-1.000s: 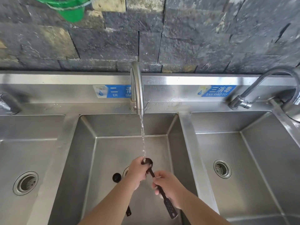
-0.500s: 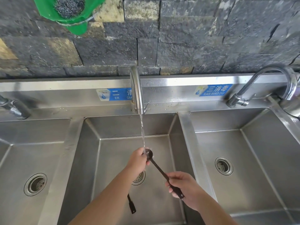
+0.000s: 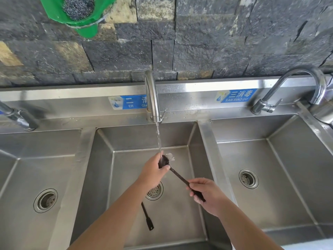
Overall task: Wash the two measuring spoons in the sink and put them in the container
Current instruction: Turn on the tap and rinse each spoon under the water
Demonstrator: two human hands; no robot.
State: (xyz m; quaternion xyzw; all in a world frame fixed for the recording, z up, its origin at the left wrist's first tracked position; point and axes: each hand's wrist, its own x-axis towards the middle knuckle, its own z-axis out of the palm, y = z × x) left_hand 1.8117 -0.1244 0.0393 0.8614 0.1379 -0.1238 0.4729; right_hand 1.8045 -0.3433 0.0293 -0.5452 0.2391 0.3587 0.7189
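Observation:
A black measuring spoon (image 3: 178,175) is held over the middle sink basin (image 3: 180,222). My right hand (image 3: 209,195) grips its handle end. My left hand (image 3: 153,170) wraps around the spoon's bowl, which sits under the water stream from the middle faucet (image 3: 152,98); water splashes off the bowl. The second black measuring spoon (image 3: 147,216) lies on the basin floor below my left forearm, which hides its bowl end. No container is in view.
The stainless unit has a left basin (image 3: 27,168) and a right basin (image 3: 288,159), each with a drain, and a curved faucet (image 3: 297,83) at the back right. A green holder with a steel scourer (image 3: 77,9) hangs on the dark stone wall.
My right hand slid from the middle of the handle to its end. The spoon's bowl stays under the stream in my left hand. The camera tilted up a little.

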